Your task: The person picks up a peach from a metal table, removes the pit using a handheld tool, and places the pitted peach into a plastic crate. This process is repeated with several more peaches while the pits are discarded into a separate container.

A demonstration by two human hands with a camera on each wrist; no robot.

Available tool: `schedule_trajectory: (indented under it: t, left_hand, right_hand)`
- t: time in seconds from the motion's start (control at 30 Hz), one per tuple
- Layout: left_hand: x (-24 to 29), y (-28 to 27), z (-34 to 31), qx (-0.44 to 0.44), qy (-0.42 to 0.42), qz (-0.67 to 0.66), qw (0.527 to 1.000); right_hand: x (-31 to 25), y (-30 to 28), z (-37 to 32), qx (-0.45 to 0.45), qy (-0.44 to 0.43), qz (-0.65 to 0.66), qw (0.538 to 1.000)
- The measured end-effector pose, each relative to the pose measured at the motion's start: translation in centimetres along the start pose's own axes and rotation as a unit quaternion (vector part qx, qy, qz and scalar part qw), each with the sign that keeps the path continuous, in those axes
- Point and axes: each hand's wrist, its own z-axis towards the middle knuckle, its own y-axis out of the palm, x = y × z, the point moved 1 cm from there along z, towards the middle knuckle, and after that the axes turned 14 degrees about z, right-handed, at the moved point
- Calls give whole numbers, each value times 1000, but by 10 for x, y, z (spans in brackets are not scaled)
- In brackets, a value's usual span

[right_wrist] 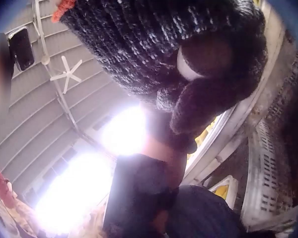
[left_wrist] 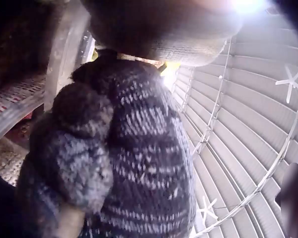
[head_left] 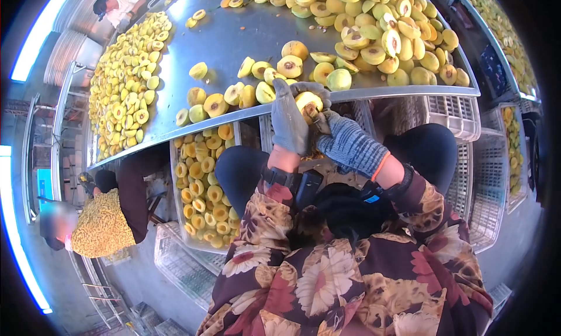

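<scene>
In the head view my left hand (head_left: pixel 290 121), in a plain grey glove, holds a yellow peach half (head_left: pixel 308 104) at the table's front edge. Its cut face with a brown centre is turned up towards me. My right hand (head_left: pixel 355 142), in a blue-and-black knit glove, is curled round a small tool (head_left: pixel 322 124) whose tip is right at the peach half. Most of that tool is covered by the fingers; its rounded handle end (right_wrist: pixel 189 68) shows in the right wrist view. The knit glove also fills much of the left wrist view.
A metal table (head_left: pixel 175 61) carries a large heap of peach halves (head_left: pixel 380 32) at right and another (head_left: pixel 125 84) at left. Below its edge stand a crate of peach halves (head_left: pixel 204 187) and white plastic crates (head_left: pixel 453 116). Another person (head_left: pixel 105 222) sits at left.
</scene>
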Motion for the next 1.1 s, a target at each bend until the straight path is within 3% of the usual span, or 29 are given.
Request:
schedule_trajectory:
  t: [0.1,0.13,0.23,0.27,0.3,0.37,0.4,0.47,0.53,0.6,0.63,0.7,0.73,0.77,0.83,0.87,0.93,0.97,1.0,1.07,1.1]
  left_hand:
    - [7,-4,-3,-70,-55,-49,995]
    - [1,-4,0,-64,-65,-66,994]
    - [-3,-8,2,-76,-58,-44,994]
    - [-4,-9,3,-79,-66,-50,993]
    - [-5,-10,4,-82,-74,-55,992]
    - [-7,-13,7,-90,-77,-52,992]
    - [-9,-14,7,-95,-72,-45,992]
    - [-12,-14,7,-94,-59,-51,993]
    - [-15,-10,7,-79,-41,-77,993]
    - [-16,-6,4,-43,-31,-83,995]
    - [-16,-3,4,-27,-26,-86,996]
    - [-22,-1,7,-41,-21,-164,985]
    - [-23,1,9,-49,-16,-204,978]
    - [-24,3,10,-21,-52,-235,970]
    - [-7,9,4,39,-121,-296,947]
    - [-12,6,2,22,-76,-250,965]
    - [-19,0,4,-30,-87,-350,932]
    - [-21,-2,3,-53,-88,-399,911]
    - [-22,-6,2,-63,-83,-420,901]
    - [-25,-16,-5,-77,-61,-423,901]
    - [-22,-25,-8,-58,-47,-399,914]
  right_hand:
    - [4,-5,0,-68,-6,15,998]
    - [-25,-17,-6,-120,150,92,977]
    - [-26,-19,-13,-132,227,250,932]
    - [-19,-20,-10,-139,-13,83,987]
    - [-2,-20,-6,-133,-252,-90,954]
    - [6,-22,-9,-166,-386,-149,895]
    - [1,-25,-13,-214,-291,-40,932]
    - [12,-24,-10,-152,-434,20,888]
    - [10,-23,-18,-181,-327,139,917]
    - [12,-21,-21,-190,-290,204,916]
    - [15,-18,-20,-185,-311,209,908]
    - [17,-18,-20,-228,-150,392,879]
    - [14,-20,-23,-259,39,541,799]
    - [12,-20,-26,-272,226,656,667]
    - [15,-19,-35,-236,229,618,714]
    - [17,-23,-40,-220,236,595,737]
    - [34,-33,-40,-167,250,516,802]
    - [55,-35,-38,-138,173,325,919]
    - [79,-33,-32,-109,79,115,984]
    - [105,-18,-20,-20,-1,-98,995]
    - [113,-10,-16,42,29,-97,994]
